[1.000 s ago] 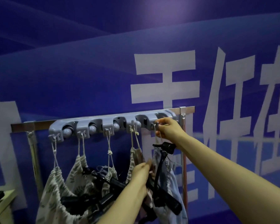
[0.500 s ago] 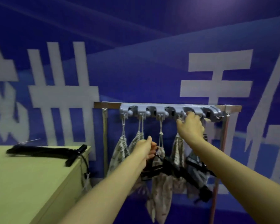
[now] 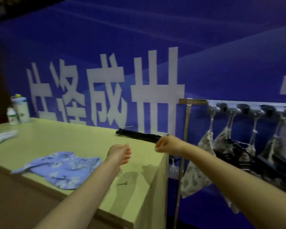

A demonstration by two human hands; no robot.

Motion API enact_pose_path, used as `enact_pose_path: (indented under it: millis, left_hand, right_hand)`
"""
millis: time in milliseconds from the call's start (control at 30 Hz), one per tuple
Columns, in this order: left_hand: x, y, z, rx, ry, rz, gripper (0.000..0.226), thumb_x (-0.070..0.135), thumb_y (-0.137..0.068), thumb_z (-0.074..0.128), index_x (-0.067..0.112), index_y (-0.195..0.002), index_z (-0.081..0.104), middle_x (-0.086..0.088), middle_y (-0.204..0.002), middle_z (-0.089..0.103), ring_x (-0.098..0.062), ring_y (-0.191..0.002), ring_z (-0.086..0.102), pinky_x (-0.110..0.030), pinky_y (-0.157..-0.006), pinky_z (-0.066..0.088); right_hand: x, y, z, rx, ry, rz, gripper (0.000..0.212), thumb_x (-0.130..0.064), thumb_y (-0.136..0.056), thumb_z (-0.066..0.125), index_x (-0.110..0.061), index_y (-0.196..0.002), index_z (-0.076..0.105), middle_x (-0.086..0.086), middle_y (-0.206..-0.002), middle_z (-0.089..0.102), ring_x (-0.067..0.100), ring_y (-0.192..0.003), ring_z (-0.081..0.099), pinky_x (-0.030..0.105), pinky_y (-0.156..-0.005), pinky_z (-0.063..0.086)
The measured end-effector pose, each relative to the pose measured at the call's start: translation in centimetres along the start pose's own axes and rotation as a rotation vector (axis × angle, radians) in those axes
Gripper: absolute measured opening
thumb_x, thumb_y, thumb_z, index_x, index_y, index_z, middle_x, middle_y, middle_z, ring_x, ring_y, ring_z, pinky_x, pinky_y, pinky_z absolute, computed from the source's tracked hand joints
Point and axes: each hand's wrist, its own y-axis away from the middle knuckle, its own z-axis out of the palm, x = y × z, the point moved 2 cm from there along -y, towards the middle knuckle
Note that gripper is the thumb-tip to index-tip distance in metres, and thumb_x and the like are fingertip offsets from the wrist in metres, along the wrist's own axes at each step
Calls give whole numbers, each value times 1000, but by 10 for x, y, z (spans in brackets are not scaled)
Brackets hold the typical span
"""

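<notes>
Both hands have swung off the rack (image 3: 248, 109) to the table (image 3: 73, 139), my left hand (image 3: 120, 154) loosely curled and empty, my right hand (image 3: 165, 145) curled, whether holding anything I cannot tell, near the blue floral pouch (image 3: 59, 167) lying there, soft, light, probably best pinched by its edge.
</notes>
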Motion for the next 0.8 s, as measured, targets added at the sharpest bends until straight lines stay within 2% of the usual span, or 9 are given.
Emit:
enact_pose_path:
  millis: [100, 233, 300, 400, 467, 567, 667, 733, 800]
  left_hand:
    - [-18, -11, -72, 128, -49, 11, 35, 17, -96, 48, 11, -62, 50, -3, -55, 51, -9, -35, 43, -14, -38, 31]
    - [-31, -12, -131, 306, -343, 91, 35, 25, -92, 57, 15, -60, 47, -10, -68, 52, -28, -67, 50, -34, -66, 43]
    - [-35, -11, -149, 362, -508, 87, 36, 31, -91, 57, 18, -62, 41, -7, -66, 48, -29, -72, 51, -35, -70, 42]
    - [-46, -12, -162, 341, -633, 40, 36, 38, -88, 59, 19, -66, 38, -2, -62, 47, -25, -68, 48, -33, -67, 40]
    - [-55, -13, -164, 305, -677, 27, 37, 43, -85, 62, 20, -69, 38, -2, -75, 54, -25, -79, 54, -36, -78, 47]
    - [-64, -15, -165, 263, -802, 24, 40, 53, -79, 64, 19, -79, 43, 2, -102, 58, -25, -107, 57, -35, -87, 46]
    - [-64, -19, -162, 277, -1020, -8, 58, 64, -71, 63, 16, -102, 55, -5, -117, 61, -27, -113, 55, -37, -91, 49]
    - [-62, -23, -160, 267, -1120, -49, 66, 63, -73, 62, 13, -114, 57, -8, -119, 61, -27, -113, 55, -36, -91, 49]
    - [-59, -27, -156, 212, -1134, -77, 49, 52, -80, 63, 10, -105, 59, -9, -106, 65, -28, -109, 59, -35, -85, 50]
  right_hand:
    - [-40, -10, 52, -228, 123, -99, 35, -21, -87, 65, -15, -122, 59, 5, -126, 58, 20, -114, 55, 33, -98, 48]
    - [-64, -17, 97, -312, 252, -134, 41, -21, -84, 69, -17, -122, 57, 4, -125, 55, 22, -113, 52, 34, -96, 48]
    - [-67, -22, 111, -318, 258, -118, 39, -23, -83, 69, -16, -120, 57, 4, -123, 56, 22, -111, 53, 35, -96, 49]
    - [-68, -29, 123, -309, 265, -103, 34, -24, -83, 69, -14, -115, 60, 5, -118, 59, 21, -107, 55, 35, -94, 50]
    - [-67, -33, 126, -297, 249, -106, 28, -22, -85, 66, -12, -111, 62, 7, -114, 61, 19, -99, 54, 33, -92, 49]
    - [-70, -40, 132, -294, 219, -104, 22, -18, -89, 61, -8, -109, 64, 6, -104, 61, 16, -91, 52, 31, -89, 49]
    - [-71, -45, 139, -297, 219, -69, 25, -20, -92, 57, -5, -110, 64, 9, -101, 61, 18, -89, 51, 33, -91, 49]
    - [-73, -49, 141, -278, 199, -50, 28, -21, -93, 53, -2, -111, 63, 12, -100, 60, 19, -89, 50, 36, -92, 48]
    - [-79, -52, 140, -231, 134, -46, 27, -18, -95, 49, 1, -107, 63, 11, -97, 58, 19, -88, 51, 36, -89, 48]
